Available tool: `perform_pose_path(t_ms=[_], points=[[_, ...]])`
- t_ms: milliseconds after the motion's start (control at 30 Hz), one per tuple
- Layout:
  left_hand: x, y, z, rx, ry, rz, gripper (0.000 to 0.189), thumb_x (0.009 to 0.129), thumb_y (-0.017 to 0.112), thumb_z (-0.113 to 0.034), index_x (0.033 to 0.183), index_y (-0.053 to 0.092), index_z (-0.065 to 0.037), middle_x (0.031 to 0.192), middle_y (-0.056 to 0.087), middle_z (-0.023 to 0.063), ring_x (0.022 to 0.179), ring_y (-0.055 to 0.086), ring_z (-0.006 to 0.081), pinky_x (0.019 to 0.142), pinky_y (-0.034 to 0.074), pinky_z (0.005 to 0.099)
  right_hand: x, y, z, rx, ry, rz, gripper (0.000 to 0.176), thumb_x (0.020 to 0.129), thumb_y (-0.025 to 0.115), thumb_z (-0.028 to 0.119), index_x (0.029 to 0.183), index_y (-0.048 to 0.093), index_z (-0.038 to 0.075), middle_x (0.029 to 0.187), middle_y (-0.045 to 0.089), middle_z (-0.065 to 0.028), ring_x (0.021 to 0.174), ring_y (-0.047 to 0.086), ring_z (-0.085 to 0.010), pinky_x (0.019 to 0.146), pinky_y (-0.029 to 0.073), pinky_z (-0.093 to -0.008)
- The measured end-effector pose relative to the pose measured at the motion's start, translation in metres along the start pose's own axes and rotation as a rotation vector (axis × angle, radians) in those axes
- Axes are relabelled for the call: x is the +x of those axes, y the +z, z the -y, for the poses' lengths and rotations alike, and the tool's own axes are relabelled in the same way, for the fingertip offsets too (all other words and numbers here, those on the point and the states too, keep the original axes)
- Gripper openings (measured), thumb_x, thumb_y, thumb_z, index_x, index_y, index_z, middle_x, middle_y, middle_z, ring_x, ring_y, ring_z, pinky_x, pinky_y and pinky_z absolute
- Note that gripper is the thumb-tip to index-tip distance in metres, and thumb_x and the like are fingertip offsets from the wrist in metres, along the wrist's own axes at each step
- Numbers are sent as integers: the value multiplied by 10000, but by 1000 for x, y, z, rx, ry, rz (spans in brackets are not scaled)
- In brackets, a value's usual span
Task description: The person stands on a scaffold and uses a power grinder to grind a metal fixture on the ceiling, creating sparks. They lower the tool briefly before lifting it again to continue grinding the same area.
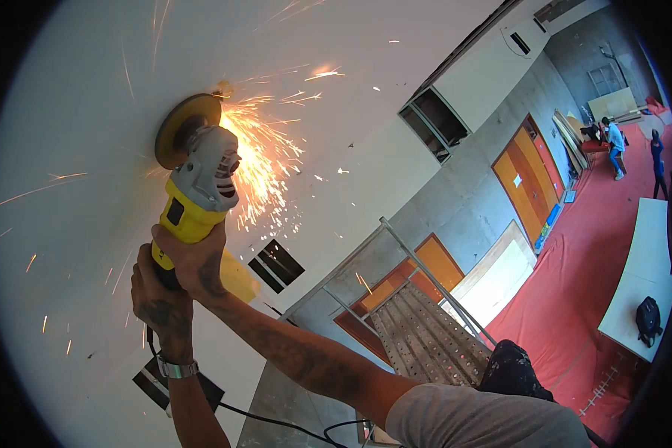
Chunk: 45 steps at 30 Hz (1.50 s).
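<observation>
A yellow and grey angle grinder (201, 179) is raised against the white ceiling (351, 97), and bright sparks (261, 149) spray from its disc (181, 134). My right hand (198, 257) is wrapped round the yellow body. Lower on the tool, my left hand (157, 299) grips the rear end, with a metal watch (178, 368) on that wrist. A black cable (269, 420) runs below my forearms. The spot where the disc meets the ceiling is partly hidden by the disc and sparks.
A perforated metal scaffold platform (425, 336) with rails (425, 269) is below. Ceiling openings (434, 123) show nearby. Far off, two people (616, 145) (658, 164) stand on red floor covering (567, 276). A black bag (649, 321) lies on a white panel (635, 276).
</observation>
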State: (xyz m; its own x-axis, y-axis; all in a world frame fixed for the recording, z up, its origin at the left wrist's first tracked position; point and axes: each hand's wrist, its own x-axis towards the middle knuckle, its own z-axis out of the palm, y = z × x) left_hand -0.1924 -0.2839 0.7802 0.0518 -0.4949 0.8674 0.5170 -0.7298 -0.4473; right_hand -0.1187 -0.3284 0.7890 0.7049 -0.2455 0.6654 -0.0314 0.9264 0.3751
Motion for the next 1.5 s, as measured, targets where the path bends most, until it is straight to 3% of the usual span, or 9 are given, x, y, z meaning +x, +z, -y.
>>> perform_pose_path(t_ms=[733, 1500], points=[[-2, 3, -7, -7, 14, -29, 614, 802, 852, -338, 1270, 561, -67, 980, 666, 99, 875, 691, 325, 709, 571, 443, 1, -6, 15, -39, 70, 44, 545, 810, 783, 49, 1238, 446, 41, 1017, 619, -71, 899, 655, -176, 806, 573, -345], [-3, 6, -6, -24, 3, -21, 632, 778, 863, -334, 1274, 560, -86, 1002, 664, 99, 897, 684, 338, 743, 565, 462, 3, -6, 2, -40, -33, -1, 484, 801, 806, 34, 1180, 506, 37, 995, 642, -55, 879, 661, -164, 781, 572, -329]])
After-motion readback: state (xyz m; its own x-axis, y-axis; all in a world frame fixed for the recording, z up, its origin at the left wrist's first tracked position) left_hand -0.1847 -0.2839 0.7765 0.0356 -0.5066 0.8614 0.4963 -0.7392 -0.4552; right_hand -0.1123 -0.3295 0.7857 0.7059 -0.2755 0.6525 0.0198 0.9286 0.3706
